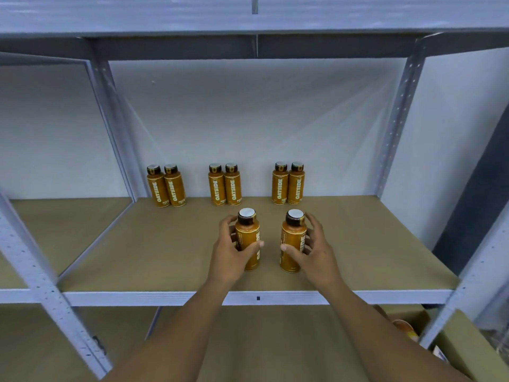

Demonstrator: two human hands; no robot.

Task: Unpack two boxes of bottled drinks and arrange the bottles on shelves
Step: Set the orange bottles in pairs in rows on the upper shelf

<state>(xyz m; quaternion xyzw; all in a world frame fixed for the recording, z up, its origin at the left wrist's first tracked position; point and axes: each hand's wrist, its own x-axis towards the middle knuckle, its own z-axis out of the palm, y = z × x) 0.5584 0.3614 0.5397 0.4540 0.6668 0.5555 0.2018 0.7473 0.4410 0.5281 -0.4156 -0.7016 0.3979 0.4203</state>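
Two orange bottles with dark caps stand upright on the brown shelf board [154, 252], near its front middle. My left hand [230, 255] grips the left bottle [249, 238], thumb in front and fingers behind. My right hand [314, 249] curls round the right bottle [293, 241] the same way. At the back of the shelf stand three pairs of the same bottles: a left pair [166, 186], a middle pair [225, 184] and a right pair [288, 183].
Grey metal uprights [396, 125] frame the shelf, with another shelf above and a lower board [248, 340] below. A cardboard box [413, 323] with orange items sits at the lower right. A neighbouring shelf bay [55, 216] lies to the left.
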